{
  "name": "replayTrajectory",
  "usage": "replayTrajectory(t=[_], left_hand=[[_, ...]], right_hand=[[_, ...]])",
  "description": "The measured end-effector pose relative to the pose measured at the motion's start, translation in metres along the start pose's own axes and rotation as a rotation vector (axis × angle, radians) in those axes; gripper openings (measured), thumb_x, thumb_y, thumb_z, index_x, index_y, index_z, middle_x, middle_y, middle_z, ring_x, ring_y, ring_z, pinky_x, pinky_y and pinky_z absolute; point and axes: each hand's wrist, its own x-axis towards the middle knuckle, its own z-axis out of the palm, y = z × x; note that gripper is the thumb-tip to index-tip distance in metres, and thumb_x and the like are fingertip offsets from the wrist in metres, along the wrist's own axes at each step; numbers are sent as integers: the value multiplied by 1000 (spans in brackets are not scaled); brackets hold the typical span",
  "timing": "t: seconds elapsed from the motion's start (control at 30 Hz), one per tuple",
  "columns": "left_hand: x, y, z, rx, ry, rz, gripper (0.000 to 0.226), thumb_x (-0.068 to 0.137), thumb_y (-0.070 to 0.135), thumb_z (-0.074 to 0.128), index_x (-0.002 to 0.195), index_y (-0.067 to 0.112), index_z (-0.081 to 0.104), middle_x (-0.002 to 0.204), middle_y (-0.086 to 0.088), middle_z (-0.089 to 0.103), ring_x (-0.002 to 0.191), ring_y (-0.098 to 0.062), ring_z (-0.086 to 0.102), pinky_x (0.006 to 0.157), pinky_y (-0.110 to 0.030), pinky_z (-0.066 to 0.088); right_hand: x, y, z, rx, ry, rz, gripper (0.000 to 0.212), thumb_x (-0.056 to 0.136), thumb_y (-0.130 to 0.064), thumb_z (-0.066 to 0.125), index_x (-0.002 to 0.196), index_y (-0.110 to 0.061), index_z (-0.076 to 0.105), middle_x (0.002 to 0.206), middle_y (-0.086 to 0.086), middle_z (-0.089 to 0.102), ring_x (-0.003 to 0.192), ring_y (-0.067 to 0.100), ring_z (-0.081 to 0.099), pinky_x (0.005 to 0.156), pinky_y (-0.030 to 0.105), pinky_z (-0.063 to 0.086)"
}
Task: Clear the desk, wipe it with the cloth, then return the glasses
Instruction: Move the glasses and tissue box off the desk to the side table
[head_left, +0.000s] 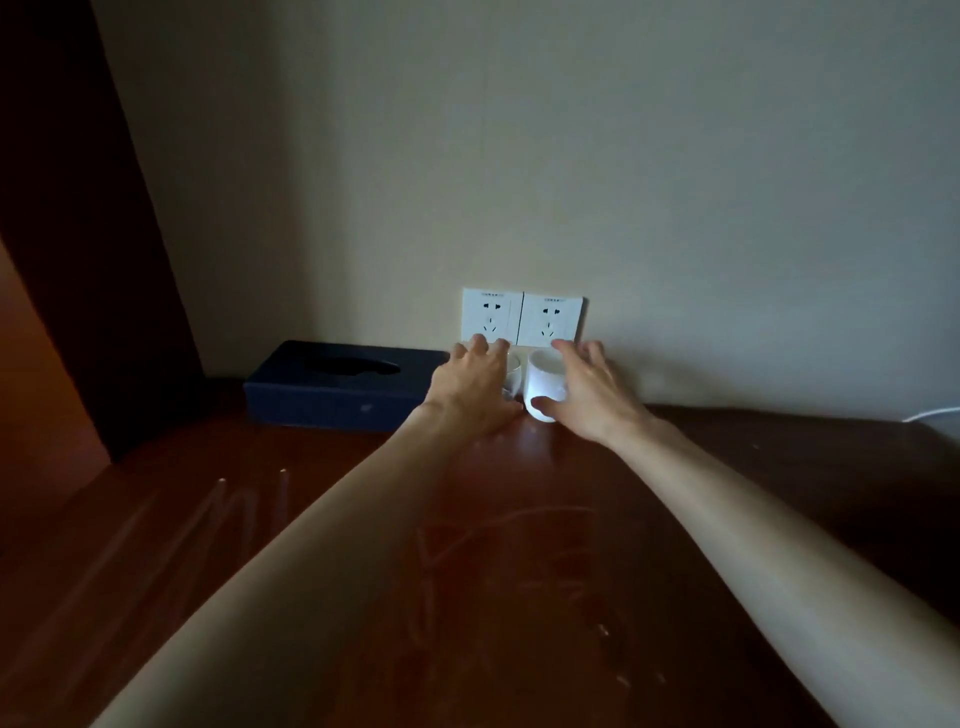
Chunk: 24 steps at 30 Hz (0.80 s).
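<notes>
Mid-frame, against the wall under the sockets (522, 318), two glasses stand on the desk (519, 519): left hand (470, 389) cups the clear glass (513, 376), right hand (587, 397) grasps the white glass (543, 387); keep both upright and apart

The left hand (470, 387) covers most of the clear glass (513, 375) behind it, so only a sliver of rim and wall shows at its right side, and whether the fingers actually close round it cannot be told. The right hand (587, 395) hides the right side of the white glass (543, 384). Both forearms run out of the bottom edge. A white cable (930, 414) is cut off by the right edge. Faint streaks on the desk (519, 571) are too dim to make out. The small print on the wall sockets (522, 318) is unreadable.
</notes>
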Motion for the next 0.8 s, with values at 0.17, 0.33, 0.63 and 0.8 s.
replayTrajectory(t=[0.17,0.33,0.63,0.8], left_hand=[[46,-5,49,-150,4,-151,72,88,34,71,140,4,32,136,-17,37,117,-46,52,86,-46,47],[51,-13,76,-280,131,-153,80,88,41,74,143,3,30,133,-17,38,106,-44,59,84,-48,48],[24,-7,37,-402,127,-180,77,78,41,81,136,10,41,128,-9,46,110,-37,59,81,-39,42],[-22,5,-32,-374,118,-88,85,68,44,86,136,14,45,125,-5,52,110,-28,60,93,-40,49]], right_hand=[[34,10,27,104,19,122,111,75,-55,81,157,-20,15,144,16,33,135,39,42,107,44,43],[46,12,60,287,85,232,106,83,-49,77,159,-18,10,152,19,34,132,44,49,102,45,48],[12,-4,18,431,83,267,104,42,-64,74,134,-22,49,127,3,57,115,25,62,92,37,55],[-51,-24,-45,370,92,189,102,44,-63,71,134,-21,44,122,2,54,111,25,58,90,38,54]])
